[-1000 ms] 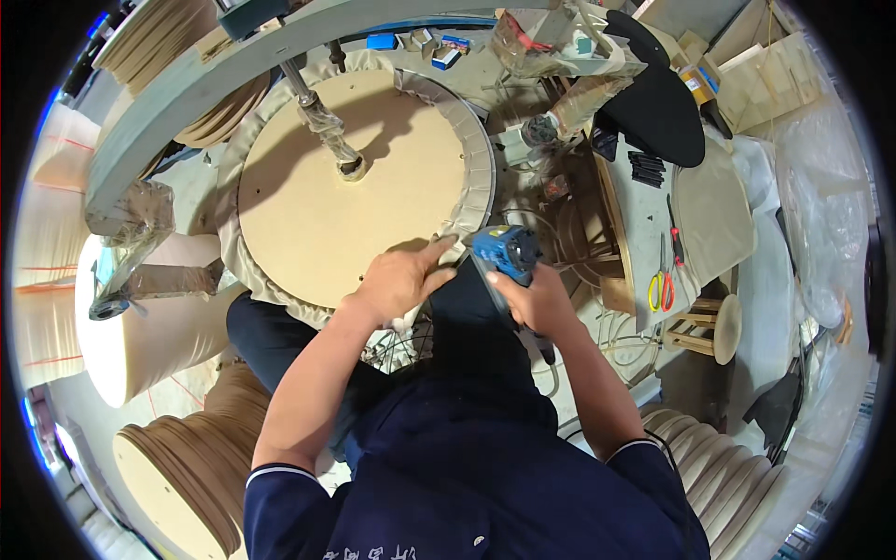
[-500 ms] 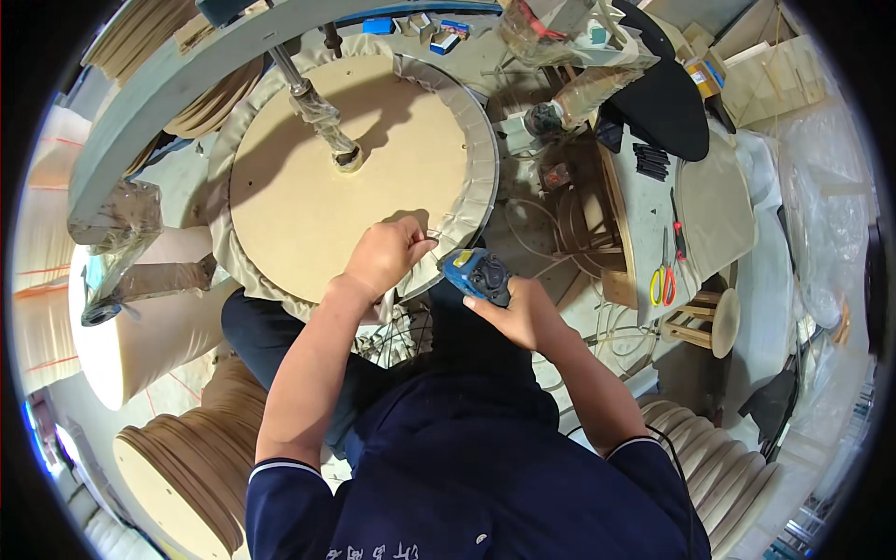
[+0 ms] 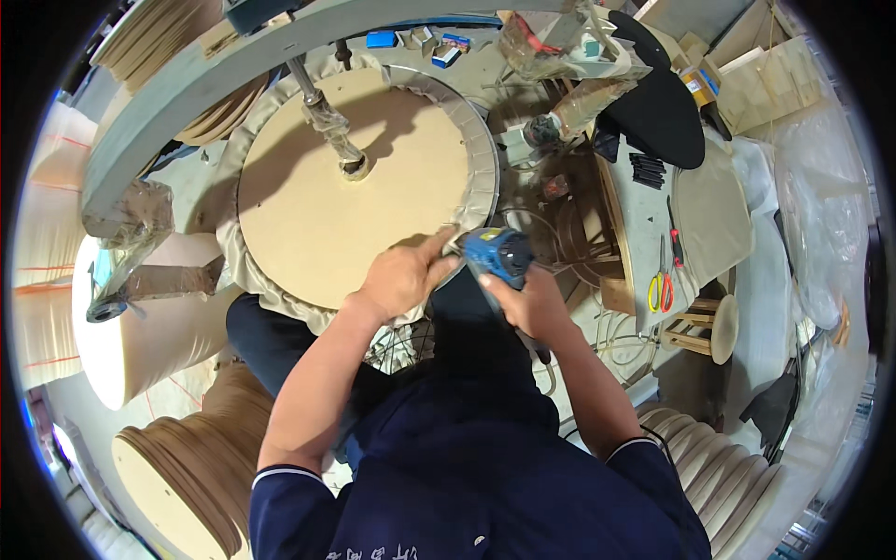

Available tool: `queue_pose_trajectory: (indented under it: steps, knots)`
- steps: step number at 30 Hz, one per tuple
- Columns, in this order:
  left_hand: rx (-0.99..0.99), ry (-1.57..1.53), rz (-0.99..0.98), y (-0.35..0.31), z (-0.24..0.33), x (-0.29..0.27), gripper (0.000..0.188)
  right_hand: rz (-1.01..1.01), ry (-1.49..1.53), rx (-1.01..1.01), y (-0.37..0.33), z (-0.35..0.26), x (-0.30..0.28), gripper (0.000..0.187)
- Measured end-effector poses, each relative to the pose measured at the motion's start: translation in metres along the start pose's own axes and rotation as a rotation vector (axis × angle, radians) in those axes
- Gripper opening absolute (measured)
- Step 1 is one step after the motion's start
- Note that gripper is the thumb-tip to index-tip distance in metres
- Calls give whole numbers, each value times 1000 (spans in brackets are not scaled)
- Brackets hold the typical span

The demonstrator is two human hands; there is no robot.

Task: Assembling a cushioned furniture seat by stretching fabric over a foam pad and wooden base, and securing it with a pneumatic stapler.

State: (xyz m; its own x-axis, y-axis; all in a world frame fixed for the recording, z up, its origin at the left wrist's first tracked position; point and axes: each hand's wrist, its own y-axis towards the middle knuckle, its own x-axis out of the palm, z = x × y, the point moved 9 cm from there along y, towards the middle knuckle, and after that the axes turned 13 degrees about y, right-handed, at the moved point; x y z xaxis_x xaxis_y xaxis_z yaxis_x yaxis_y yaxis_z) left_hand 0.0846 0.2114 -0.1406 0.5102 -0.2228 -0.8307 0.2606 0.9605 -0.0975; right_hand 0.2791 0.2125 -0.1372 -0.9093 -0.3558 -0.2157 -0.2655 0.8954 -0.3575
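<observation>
A round board [image 3: 373, 201] with a pale tan face lies under a padded metal shaft, and beige fabric [image 3: 266, 280] is gathered in pleats around its rim. At the near right part of that rim, my left hand [image 3: 397, 280] presses and grips the fabric edge between thumb and forefinger. My right hand [image 3: 537, 308] is wrapped round a blue and black handheld power tool [image 3: 499, 254], which looks like a staple gun. Its nose is close to my left fingertips, at the pleated edge; whether it touches the fabric is hidden.
A grey curved machine arm [image 3: 149, 121] arches over the left side. On the side table at right are scissors [image 3: 661, 285], a red-handled tool [image 3: 675, 238] and black strips [image 3: 647, 170]. Stacked round boards [image 3: 187, 467] stand at lower left; small boxes [image 3: 448, 49] sit behind.
My left hand has moved right and up along the rim, its fingers reaching farther out. The blue tool has shifted right and up. The board sits slightly farther right in view.
</observation>
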Motion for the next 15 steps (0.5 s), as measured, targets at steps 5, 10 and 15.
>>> queue_pose_trajectory:
  steps: [5, 10, 15]
  knots:
    - [101, -10, -117, -7, -14, 0, 35, -25, 18, 123, -15, 9, -5, 29]
    - [-20, 93, -122, 6, -33, -5, 22, -142, -222, 62, -16, -6, 10, 36]
    - [-170, -60, -72, 15, -51, -2, 26, -177, -164, -30, -9, -24, 30, 40]
